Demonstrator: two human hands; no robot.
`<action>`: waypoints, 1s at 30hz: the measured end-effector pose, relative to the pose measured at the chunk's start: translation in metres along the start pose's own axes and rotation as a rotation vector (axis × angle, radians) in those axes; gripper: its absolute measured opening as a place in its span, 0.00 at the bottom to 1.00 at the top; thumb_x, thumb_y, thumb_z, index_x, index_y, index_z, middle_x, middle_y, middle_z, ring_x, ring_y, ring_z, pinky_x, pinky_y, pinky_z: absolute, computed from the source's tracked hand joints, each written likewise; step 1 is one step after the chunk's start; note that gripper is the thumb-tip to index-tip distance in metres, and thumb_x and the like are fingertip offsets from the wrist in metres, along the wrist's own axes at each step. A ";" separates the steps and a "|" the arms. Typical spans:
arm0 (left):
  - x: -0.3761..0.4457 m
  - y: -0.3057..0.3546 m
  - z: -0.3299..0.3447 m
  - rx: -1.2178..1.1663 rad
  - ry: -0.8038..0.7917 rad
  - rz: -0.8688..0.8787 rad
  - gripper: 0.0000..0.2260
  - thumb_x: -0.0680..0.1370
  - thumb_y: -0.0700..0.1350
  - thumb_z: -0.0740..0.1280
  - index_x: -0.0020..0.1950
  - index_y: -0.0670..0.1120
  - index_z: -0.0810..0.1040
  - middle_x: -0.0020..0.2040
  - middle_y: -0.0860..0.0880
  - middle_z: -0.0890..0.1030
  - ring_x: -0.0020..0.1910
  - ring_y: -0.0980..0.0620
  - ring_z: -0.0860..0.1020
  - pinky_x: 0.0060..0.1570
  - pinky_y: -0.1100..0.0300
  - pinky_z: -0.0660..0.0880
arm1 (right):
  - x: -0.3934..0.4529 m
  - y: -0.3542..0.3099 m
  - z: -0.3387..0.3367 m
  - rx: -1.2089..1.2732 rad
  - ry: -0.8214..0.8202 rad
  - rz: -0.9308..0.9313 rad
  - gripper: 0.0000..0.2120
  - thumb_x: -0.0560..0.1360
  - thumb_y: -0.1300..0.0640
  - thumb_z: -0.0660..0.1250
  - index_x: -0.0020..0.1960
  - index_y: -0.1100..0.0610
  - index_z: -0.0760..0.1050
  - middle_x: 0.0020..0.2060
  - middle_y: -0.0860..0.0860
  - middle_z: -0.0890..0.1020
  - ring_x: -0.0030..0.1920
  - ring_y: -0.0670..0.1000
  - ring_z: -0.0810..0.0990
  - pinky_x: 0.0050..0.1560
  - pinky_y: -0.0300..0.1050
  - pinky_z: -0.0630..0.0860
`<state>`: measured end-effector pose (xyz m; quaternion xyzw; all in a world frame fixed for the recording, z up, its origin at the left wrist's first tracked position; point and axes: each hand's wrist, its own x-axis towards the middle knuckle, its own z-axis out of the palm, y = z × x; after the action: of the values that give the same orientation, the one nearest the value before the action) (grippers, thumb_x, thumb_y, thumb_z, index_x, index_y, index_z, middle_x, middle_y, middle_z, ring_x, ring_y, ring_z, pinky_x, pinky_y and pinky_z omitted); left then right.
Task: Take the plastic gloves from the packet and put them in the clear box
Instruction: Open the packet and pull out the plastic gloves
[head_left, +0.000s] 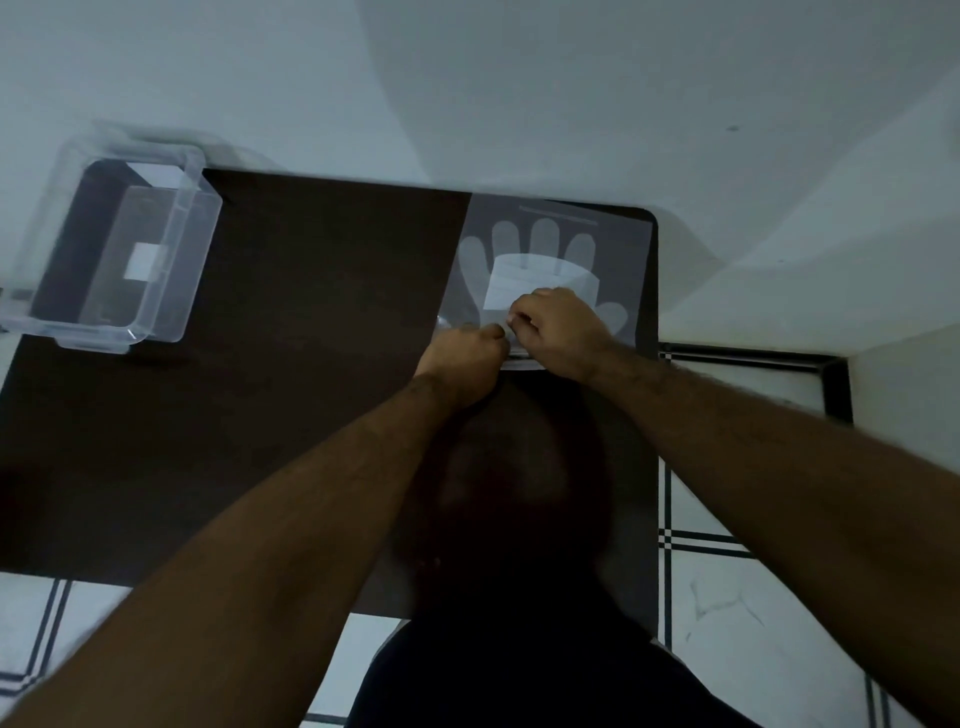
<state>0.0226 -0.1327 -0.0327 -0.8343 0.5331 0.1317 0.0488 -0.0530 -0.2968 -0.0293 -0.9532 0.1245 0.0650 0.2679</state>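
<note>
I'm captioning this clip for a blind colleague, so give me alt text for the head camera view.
Both hands, left hand and right hand, pinch the near edge of a flat packet of plastic gloves lying at the far right of a dark table. An open clear box sits at the far left corner, apart from the packet.

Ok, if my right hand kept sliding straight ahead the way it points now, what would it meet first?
Probably the white label on the glove packet, since the right hand already rests on the packet's near edge. Past that lies the wall, though depth is unclear.
</note>
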 end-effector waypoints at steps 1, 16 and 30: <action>0.000 0.000 0.000 -0.025 0.010 -0.024 0.11 0.85 0.49 0.66 0.64 0.46 0.81 0.63 0.45 0.83 0.60 0.42 0.83 0.57 0.44 0.82 | 0.003 0.003 0.002 0.015 0.003 0.022 0.15 0.85 0.47 0.62 0.52 0.55 0.83 0.45 0.50 0.82 0.47 0.50 0.79 0.53 0.54 0.80; -0.020 -0.017 0.013 -0.110 0.198 0.149 0.07 0.82 0.45 0.70 0.55 0.42 0.82 0.53 0.43 0.83 0.46 0.42 0.83 0.45 0.44 0.83 | 0.033 0.009 0.003 -0.217 -0.322 0.270 0.34 0.84 0.31 0.48 0.86 0.42 0.49 0.87 0.53 0.48 0.85 0.66 0.47 0.80 0.75 0.50; -0.063 0.019 0.032 -0.197 0.381 0.253 0.06 0.79 0.43 0.69 0.46 0.42 0.83 0.44 0.44 0.82 0.38 0.43 0.80 0.38 0.49 0.79 | 0.060 0.007 -0.016 -0.219 -0.427 0.272 0.42 0.78 0.23 0.51 0.86 0.41 0.48 0.87 0.51 0.45 0.85 0.64 0.44 0.81 0.71 0.48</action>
<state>-0.0250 -0.0787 -0.0457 -0.7713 0.6177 0.0283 -0.1512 0.0035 -0.3233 -0.0306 -0.9157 0.1845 0.3128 0.1722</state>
